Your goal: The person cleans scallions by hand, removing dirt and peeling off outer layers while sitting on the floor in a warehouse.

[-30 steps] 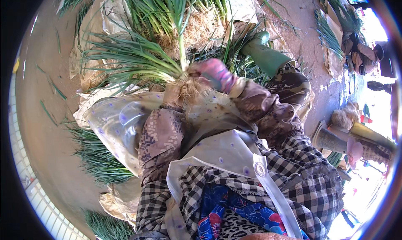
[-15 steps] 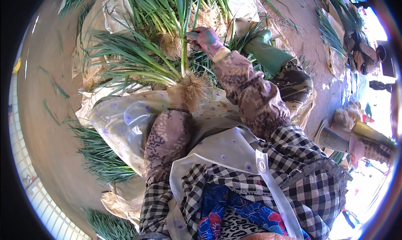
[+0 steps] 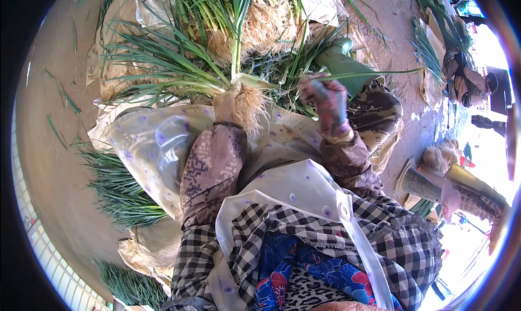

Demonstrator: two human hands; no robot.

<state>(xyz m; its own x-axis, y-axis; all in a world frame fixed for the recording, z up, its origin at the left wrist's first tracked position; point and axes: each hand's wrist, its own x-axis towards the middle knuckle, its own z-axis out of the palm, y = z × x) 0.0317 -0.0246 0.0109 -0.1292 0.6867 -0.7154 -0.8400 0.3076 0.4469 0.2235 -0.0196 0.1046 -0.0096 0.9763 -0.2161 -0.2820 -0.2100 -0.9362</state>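
My left hand [image 3: 226, 108] is closed round the lower stems of a bunch of spring onions [image 3: 179, 72], just above its tangled pale roots [image 3: 251, 106]. The leaves fan out to the left, with one stalk standing up toward the far side. A pale strip [image 3: 259, 82] sticks out to the right from the base of the stalks. Apart from the bunch, my right hand [image 3: 329, 102], in a pink and green glove, is blurred by motion. Its fingers are closed, and a long green leaf [image 3: 380, 73] stretches rightward from them.
A large pile of spring onions [image 3: 217, 18] lies beyond my hands, among loose green scraps [image 3: 287, 67]. My clear spotted apron [image 3: 163, 143] covers my lap. More bundles [image 3: 127, 189] lie on the left. A green boot [image 3: 342, 61] is at right; other people [image 3: 472, 83] sit farther off.
My right hand has left the upright stalk and come back toward me and to the right, now with a green leaf trailing from it. My left hand still grips the bunch.
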